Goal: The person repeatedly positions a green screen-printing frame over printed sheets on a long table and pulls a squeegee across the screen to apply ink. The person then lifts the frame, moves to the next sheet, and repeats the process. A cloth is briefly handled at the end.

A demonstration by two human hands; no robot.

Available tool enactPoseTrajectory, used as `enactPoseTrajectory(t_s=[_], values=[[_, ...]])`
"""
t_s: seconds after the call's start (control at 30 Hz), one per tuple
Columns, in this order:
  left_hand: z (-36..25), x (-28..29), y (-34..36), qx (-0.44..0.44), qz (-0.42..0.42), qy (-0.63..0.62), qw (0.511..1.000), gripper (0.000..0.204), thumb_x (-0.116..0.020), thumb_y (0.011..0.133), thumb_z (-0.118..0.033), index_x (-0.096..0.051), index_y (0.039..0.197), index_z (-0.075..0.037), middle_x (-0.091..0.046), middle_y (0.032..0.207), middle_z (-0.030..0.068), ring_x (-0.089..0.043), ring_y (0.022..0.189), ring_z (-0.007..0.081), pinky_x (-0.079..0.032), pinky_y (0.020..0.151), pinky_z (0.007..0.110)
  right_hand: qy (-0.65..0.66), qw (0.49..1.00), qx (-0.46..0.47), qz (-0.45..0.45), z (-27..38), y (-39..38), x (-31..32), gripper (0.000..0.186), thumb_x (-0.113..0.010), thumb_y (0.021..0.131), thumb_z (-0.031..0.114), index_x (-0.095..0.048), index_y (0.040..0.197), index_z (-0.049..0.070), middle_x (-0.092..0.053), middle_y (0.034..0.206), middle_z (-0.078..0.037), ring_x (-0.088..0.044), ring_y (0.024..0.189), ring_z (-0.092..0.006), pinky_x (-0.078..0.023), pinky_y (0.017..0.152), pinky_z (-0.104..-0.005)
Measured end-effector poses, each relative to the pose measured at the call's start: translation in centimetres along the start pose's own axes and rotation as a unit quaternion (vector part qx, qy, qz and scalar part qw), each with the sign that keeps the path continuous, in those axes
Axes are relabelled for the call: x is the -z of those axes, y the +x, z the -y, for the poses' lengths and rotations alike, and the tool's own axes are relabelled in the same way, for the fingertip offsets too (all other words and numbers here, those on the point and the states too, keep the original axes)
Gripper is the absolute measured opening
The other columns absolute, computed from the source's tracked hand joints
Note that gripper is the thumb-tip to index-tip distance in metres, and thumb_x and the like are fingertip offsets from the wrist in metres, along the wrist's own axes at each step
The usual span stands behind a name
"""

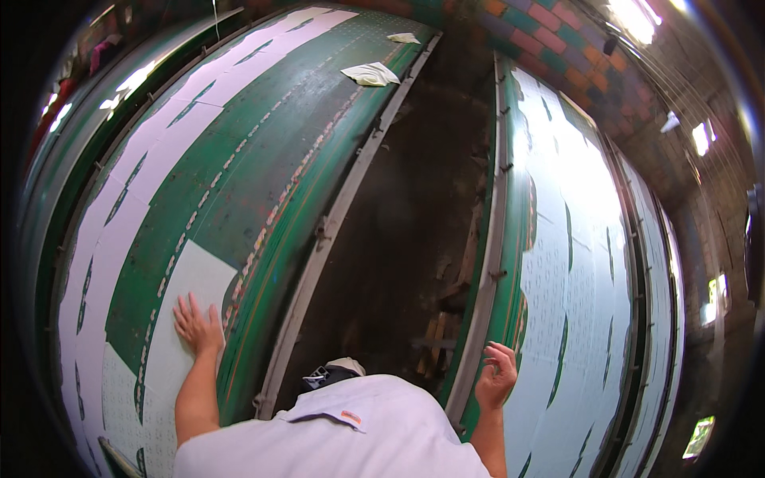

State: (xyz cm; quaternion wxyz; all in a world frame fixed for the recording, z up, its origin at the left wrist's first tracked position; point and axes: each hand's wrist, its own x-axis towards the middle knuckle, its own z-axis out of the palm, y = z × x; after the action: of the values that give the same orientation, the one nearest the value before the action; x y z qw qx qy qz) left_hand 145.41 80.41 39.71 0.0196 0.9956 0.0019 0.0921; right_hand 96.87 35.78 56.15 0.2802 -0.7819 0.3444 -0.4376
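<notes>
My left hand (198, 324) lies flat with its fingers spread on a pale, sheet-like cut panel (195, 275) on the long green table (171, 209) to my left. The panel looks smooth and thin; whether it is cloth or paper I cannot tell. Below it, nearer me, another pale panel (123, 398) bears faint printed marks. My right hand (496, 374) is raised beside the metal rail (480, 350) of the right table, its fingers loosely bent, with nothing visible in it. Whether it touches the rail I cannot make out.
Between the tables runs a dark aisle (406, 215). White panels (139, 187) line the left table's far side, and pale printed panels (550, 263) cover the right table. Two crumpled pale cloths (370, 74) (404, 37) lie toward the far end. Small pegs stud the rails.
</notes>
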Motion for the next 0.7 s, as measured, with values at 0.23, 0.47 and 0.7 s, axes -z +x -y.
enactPoseTrajectory(t_s=[0.23, 0.47, 0.7], values=[[-0.4, 1.2, -0.3, -0.013, 0.023, 0.005, 1.0, 0.084, -0.061, 0.108, -0.046, -0.028, 0.179, -0.015, -0.02, 0.187, 0.0151, -0.019, 0.17, 0.0438, -0.018, 0.136, 0.061, -0.008, 0.963, 0.121, 0.239, 2.5, 15.2, -12.8, 0.037, -0.073, 0.085, -0.013, -0.081, 0.116, 0.005, -0.076, 0.116, -0.016, -0.077, 0.102, -0.0323, -0.064, 0.085, -0.0407], [-0.5, 2.6, 0.2, -0.002, 0.07, 0.016, 0.997, 0.085, -0.061, 0.108, -0.039, -0.022, 0.181, -0.016, -0.016, 0.188, 0.014, -0.013, 0.172, 0.0427, -0.014, 0.138, 0.06, 0.073, 0.92, 0.184, 0.338, 5.1, 24.9, -23.2, 0.031, -0.086, 0.085, -0.004, -0.081, 0.114, 0.006, -0.071, 0.09, -0.011, -0.073, 0.077, -0.0278, -0.06, 0.066, -0.0372], [-1.9, 2.4, 0.0, 0.056, 0.083, 0.001, 0.995, 0.083, -0.061, 0.11, -0.039, -0.025, 0.179, -0.014, -0.019, 0.188, 0.0129, -0.015, 0.172, 0.041, -0.015, 0.137, 0.062, 0.114, 0.846, 0.339, 0.396, 6.2, 38.2, -35.1, 0.019, -0.077, 0.093, 0.002, -0.08, 0.112, 0.006, -0.07, 0.085, -0.013, -0.071, 0.077, -0.0347, -0.058, 0.067, -0.0448]])
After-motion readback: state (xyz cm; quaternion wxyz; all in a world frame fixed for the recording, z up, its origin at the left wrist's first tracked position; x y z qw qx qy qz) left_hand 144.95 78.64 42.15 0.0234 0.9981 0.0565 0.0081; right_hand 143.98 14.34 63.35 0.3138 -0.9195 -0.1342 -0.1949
